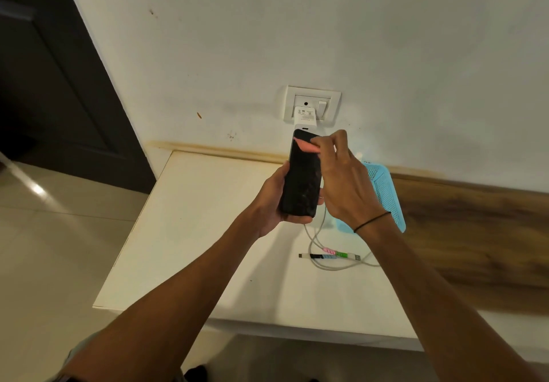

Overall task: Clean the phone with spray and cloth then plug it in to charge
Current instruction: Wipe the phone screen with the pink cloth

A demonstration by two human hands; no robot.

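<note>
One phone is held upright above the back edge of the white bench, screen dark. The left hand grips its lower part, fingers curled round the sides. The right hand has its fingers bunched, pinching one small pink cloth against the top of the screen. One charger sits in the wall socket. One white cable lies looped on the bench near its right side, beside one blue perforated basket by the back edge.
</note>
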